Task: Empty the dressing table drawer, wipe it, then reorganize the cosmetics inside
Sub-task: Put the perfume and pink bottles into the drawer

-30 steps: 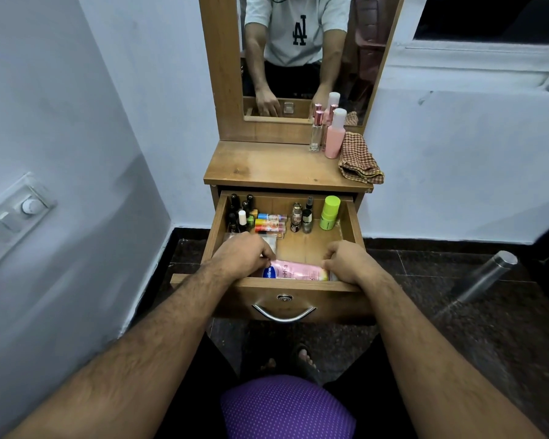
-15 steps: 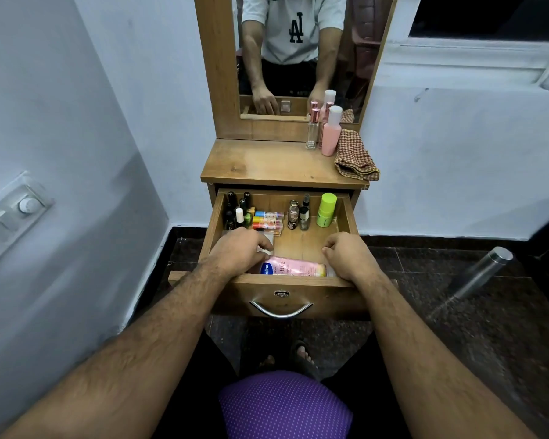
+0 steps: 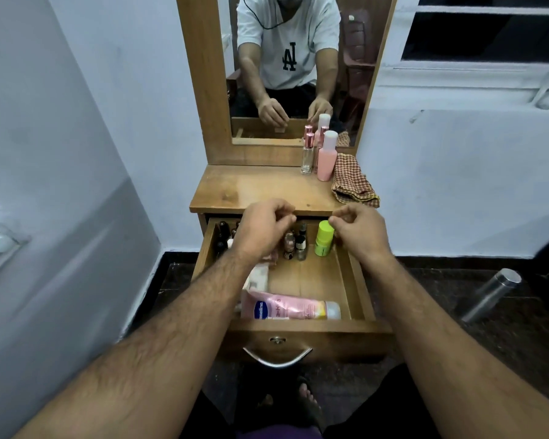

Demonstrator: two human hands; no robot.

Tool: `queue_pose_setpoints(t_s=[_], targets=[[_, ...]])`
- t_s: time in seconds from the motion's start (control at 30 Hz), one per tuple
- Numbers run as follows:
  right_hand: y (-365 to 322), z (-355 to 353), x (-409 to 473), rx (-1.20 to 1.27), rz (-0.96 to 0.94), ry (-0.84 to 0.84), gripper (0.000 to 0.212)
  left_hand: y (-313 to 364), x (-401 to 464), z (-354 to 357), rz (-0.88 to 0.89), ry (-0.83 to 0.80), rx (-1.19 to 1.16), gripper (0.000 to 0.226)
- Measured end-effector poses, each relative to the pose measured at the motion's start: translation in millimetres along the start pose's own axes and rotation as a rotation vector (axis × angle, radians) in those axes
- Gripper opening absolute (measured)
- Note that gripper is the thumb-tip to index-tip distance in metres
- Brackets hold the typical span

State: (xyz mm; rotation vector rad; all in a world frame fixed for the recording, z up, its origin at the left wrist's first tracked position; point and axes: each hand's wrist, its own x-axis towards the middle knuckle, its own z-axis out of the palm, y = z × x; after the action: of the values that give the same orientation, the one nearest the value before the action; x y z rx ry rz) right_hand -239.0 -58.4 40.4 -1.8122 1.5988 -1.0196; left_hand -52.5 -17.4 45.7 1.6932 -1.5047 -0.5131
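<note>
The wooden drawer is pulled out. A pink lotion tube lies along its front wall. At the back stand a lime-green bottle, small nail-polish bottles and dark bottles. My left hand hovers over the back left items with loosely curled fingers that hold nothing, and it hides some of them. My right hand hovers at the back right, its fingertips beside the green bottle's cap. A pale packet shows under my left wrist.
On the dressing table top stand a clear perfume bottle and a pink bottle, next to a folded checked cloth. A steel flask lies on the dark floor to the right. Walls close in on both sides.
Both hands have left the pink tube at the drawer's front and moved up to the back row of bottles. The tube lies where it was.
</note>
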Motion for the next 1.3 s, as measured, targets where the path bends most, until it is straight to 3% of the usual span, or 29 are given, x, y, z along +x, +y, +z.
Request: queue_pose_setpoints(t_s=[0.13, 0.3, 0.47, 0.63, 0.87, 1.3], targets=[[-18, -2, 53, -0.017, -0.063, 0.100, 0.004, 11, 56, 4, 0.026, 0.087, -0.025, 0.024], [-13, -3, 127, 0.036, -0.043, 0.229, 0.020, 8, 118, 14, 0.025, 0.134, -0.063, 0.033], [-5, -2, 181, 0.080, -0.050, 0.032, 0.035, 5, 166, 33, 0.008, 0.106, -0.086, 0.049], [2, 3, 208, 0.166, -0.043, -0.067, 0.018, 0, 192, 54, 0.011, 0.119, -0.106, 0.045], [6, 7, 217, 0.152, -0.110, -0.217, 0.016, -6, 202, 65, 0.024, 0.164, -0.141, 0.037], [10, 16, 210, 0.113, -0.159, -0.094, 0.022, -9, 194, 66, -0.014, 0.241, -0.189, 0.035]])
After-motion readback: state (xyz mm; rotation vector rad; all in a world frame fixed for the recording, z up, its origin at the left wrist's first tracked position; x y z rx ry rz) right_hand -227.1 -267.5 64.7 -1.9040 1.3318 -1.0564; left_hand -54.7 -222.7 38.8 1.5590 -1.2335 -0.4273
